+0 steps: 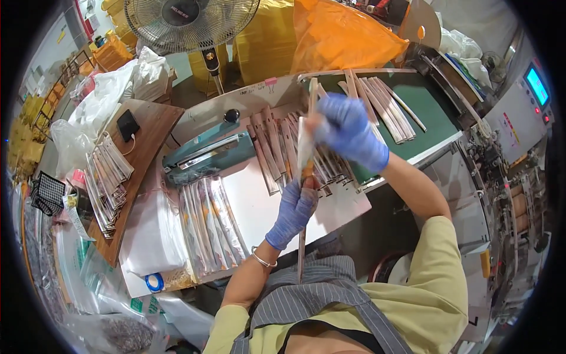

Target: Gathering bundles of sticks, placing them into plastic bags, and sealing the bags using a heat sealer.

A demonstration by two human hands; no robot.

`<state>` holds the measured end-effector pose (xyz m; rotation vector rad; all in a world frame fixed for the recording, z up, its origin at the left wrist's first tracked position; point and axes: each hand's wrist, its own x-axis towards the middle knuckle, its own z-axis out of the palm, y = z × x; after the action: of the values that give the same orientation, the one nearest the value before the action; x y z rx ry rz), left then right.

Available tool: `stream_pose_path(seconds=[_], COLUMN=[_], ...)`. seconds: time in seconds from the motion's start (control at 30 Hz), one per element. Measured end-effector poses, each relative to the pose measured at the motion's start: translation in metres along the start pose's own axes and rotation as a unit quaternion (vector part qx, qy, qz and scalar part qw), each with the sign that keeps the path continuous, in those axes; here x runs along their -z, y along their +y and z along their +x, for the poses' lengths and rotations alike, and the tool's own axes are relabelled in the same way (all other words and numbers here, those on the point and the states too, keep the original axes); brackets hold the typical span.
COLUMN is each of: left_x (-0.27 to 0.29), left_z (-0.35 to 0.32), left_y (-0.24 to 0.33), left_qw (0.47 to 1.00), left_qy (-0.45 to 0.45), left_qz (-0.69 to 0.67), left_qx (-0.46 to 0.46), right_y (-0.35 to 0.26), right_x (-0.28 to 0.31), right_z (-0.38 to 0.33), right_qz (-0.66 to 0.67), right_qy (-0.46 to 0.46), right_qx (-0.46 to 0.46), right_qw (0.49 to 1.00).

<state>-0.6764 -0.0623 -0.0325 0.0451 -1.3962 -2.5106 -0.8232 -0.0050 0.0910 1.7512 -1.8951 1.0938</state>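
Observation:
My left hand (292, 212), in a blue glove, is closed around long, narrow packets (305, 147) held upright in front of my apron. Beside their upper part is my right hand (354, 133), also gloved in blue; its fingers are smeared by motion, so their grip is unclear. Behind my hands, many similar pinkish-silver packets (272, 144) lie in a row on the white table (259, 203). More slim packets (392, 112) rest on the green belt (427, 97) to the right. Flat, shiny wrappers (212, 227) are laid out left of my left hand.
A teal bag sealer (209, 154) stands at the table's back left. Clear plastic bags (152, 239) are stacked at the left edge, near a blue tape roll (154, 282). A wooden side board (141, 159) bears a phone (127, 124) and packets. A fan (191, 20) stands behind.

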Motion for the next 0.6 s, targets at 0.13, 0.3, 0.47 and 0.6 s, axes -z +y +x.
stream_pose_path(seconds=[0.13, 0.3, 0.47, 0.6], left_x=[-0.01, -0.008, -0.011, -0.003], left_z=[0.007, 0.003, -0.003, -0.001], left_y=[-0.016, -0.018, -0.023, -0.041], left_qw=[0.953, 0.891, 0.87, 0.805], left_qy=[0.071, 0.135, 0.176, 0.207], left_qz=[0.272, 0.391, 0.412, 0.467], left_qx=[-0.109, -0.189, -0.203, -0.303], right_y=[0.027, 0.029, 0.029, 0.097], right_x=[-0.005, -0.005, -0.017, -0.01], right_z=[0.02, 0.025, 0.023, 0.016], right_qz=[-0.107, -0.147, 0.029, -0.179], right_qy=[0.077, 0.005, -0.021, 0.113], right_qx=[-0.101, -0.132, -0.162, -0.027], right_qw=[0.986, 0.98, 0.986, 0.977])
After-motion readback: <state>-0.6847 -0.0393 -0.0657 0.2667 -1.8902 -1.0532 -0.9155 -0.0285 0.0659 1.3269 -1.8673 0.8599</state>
